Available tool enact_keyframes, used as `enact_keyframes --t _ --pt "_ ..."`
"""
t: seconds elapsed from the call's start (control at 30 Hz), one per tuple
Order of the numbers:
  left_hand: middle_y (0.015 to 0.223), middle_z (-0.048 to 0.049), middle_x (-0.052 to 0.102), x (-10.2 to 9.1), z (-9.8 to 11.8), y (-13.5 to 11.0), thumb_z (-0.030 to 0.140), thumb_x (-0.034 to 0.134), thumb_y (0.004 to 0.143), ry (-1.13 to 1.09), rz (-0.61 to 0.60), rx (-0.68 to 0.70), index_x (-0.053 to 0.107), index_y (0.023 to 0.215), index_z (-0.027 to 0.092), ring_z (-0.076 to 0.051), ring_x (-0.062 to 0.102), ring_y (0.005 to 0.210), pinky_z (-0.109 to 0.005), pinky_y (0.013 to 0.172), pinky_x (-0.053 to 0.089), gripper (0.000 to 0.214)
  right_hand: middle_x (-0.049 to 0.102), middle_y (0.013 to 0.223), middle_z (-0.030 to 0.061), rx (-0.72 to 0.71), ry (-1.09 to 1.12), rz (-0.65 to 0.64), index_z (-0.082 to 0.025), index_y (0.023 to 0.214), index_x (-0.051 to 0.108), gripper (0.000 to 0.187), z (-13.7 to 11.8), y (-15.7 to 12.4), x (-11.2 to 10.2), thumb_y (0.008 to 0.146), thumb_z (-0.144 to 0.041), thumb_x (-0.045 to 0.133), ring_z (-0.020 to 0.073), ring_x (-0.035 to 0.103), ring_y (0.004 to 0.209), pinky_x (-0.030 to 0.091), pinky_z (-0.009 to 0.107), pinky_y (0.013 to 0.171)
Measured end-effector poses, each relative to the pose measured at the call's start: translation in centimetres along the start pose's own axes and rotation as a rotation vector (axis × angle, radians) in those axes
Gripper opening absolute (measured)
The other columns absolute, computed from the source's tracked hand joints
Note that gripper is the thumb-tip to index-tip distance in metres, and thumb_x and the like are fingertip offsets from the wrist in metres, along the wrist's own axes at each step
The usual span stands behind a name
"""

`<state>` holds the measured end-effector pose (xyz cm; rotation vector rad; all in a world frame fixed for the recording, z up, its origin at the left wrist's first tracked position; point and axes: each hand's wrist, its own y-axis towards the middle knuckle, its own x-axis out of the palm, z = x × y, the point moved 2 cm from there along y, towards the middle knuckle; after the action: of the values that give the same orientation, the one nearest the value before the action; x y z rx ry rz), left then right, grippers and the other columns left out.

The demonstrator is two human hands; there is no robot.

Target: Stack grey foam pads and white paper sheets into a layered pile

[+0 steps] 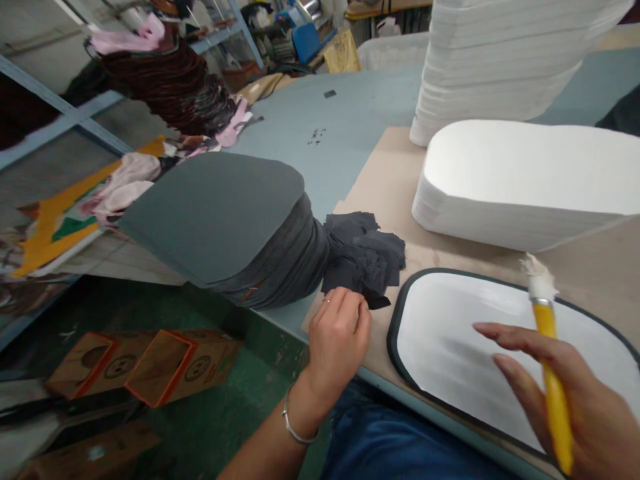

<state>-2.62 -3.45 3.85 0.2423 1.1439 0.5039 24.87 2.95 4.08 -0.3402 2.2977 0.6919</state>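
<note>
My left hand [337,337] reaches to a heap of small dark fabric scraps [364,257], its fingers curled and pinching the near edge of one scrap. My right hand [565,393] holds a yellow-handled brush [550,360] with white bristles, two fingers stretched out over a white panel with a dark border [450,333] lying flat on the board in front of me. A tall fanned stack of dark grey shaped sheets [225,220] stands just left of the scraps.
Two stacks of white shaped foam pieces [525,180] stand at the back right on a brown board [385,180] over a grey-blue table [330,127]. Orange-edged cardboard boxes [150,363] lie on the green floor at left. Fabric piles and shelving fill the back left.
</note>
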Motion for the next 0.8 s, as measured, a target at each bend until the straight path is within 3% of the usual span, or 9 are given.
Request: enact_keyframes --t 0.1,0.23,0.3,0.37,0.43,0.5,0.6,0.8 --pt "0.082 -0.0061 0.062 0.7 4.4 0.2 0.012 0.050 0.099 -0.104 -0.078 0.131 0.058 0.084 0.020 -0.022 0.060 0.083 -0.036 0.077 0.050 0.019 0.072 0.121 0.0102 -0.043 0.049 0.025 -0.028 0.116 0.053 0.029 -2.9 1.1 1.6 0.099 -0.051 0.059 0.0292 0.072 0.108 0.059 0.048 0.090" --pt "0.090 -0.0081 0.064 2.0 8.3 0.3 0.015 0.050 0.099 -0.339 -0.138 0.192 0.060 0.089 0.019 -0.023 0.062 0.091 -0.039 0.083 0.053 0.015 0.068 0.105 0.0048 0.036 0.140 0.134 -0.028 0.113 0.052 0.015 -3.2 1.4 1.7 0.100 -0.029 0.060 0.0203 0.072 0.097 0.061 0.034 0.083" --pt "0.105 -0.0104 0.065 2.8 9.0 0.5 0.022 0.053 0.100 -0.580 -0.183 0.046 0.061 0.103 0.019 -0.023 0.063 0.100 -0.036 0.082 0.055 0.010 0.064 0.097 0.0025 0.103 0.172 0.213 -0.028 0.108 0.053 0.014 -2.8 1.2 0.6 0.098 -0.025 0.062 0.0173 0.070 0.090 0.061 0.028 0.076" --pt "0.113 -0.0115 0.065 4.1 9.2 0.8 0.034 0.054 0.101 -0.895 -0.346 -0.215 0.058 0.118 0.019 -0.021 0.066 0.098 -0.031 0.073 0.057 0.023 0.062 0.096 0.0020 0.156 0.213 0.252 -0.026 0.106 0.053 0.015 -2.3 1.0 -0.7 0.096 -0.025 0.064 0.0148 0.068 0.084 0.060 0.024 0.072" --pt "0.105 -0.0087 0.066 5.5 9.6 0.8 0.041 0.057 0.100 -1.171 -0.555 -0.458 0.053 0.126 0.019 -0.017 0.065 0.084 -0.027 0.062 0.055 0.035 0.062 0.097 0.0020 0.197 0.242 0.255 -0.026 0.106 0.053 0.016 -1.6 0.6 -1.5 0.096 -0.027 0.065 0.0124 0.066 0.077 0.059 0.022 0.069" --pt "0.091 -0.0021 0.062 6.6 10.1 0.9 0.037 0.064 0.095 -1.285 -0.663 -0.574 0.051 0.127 0.018 -0.013 0.060 0.071 -0.023 0.057 0.050 0.040 0.062 0.097 0.0023 0.233 0.237 0.246 -0.025 0.106 0.053 0.017 -0.7 0.0 -1.7 0.096 -0.029 0.065 0.0119 0.064 0.074 0.058 0.022 0.068" --pt "0.082 0.0035 0.054 7.6 10.5 1.3 0.021 0.065 0.089 -1.132 -0.607 -0.519 0.054 0.123 0.019 -0.010 0.054 0.068 -0.021 0.061 0.045 0.036 0.062 0.093 0.0019 0.279 0.143 0.214 -0.024 0.105 0.052 0.015 1.0 -0.7 -1.5 0.097 -0.031 0.063 0.0130 0.064 0.074 0.055 0.023 0.066" --pt "0.081 0.0030 0.057 9.9 11.8 3.7 0.015 0.057 0.092 -0.633 -0.501 -0.130 0.052 0.133 0.021 -0.015 0.058 0.071 -0.028 0.070 0.045 0.041 0.062 0.087 0.0010 0.298 -0.137 0.180 -0.024 0.101 0.051 0.010 4.5 1.1 -0.9 0.098 -0.032 0.058 0.0168 0.063 0.070 0.047 0.029 0.064"
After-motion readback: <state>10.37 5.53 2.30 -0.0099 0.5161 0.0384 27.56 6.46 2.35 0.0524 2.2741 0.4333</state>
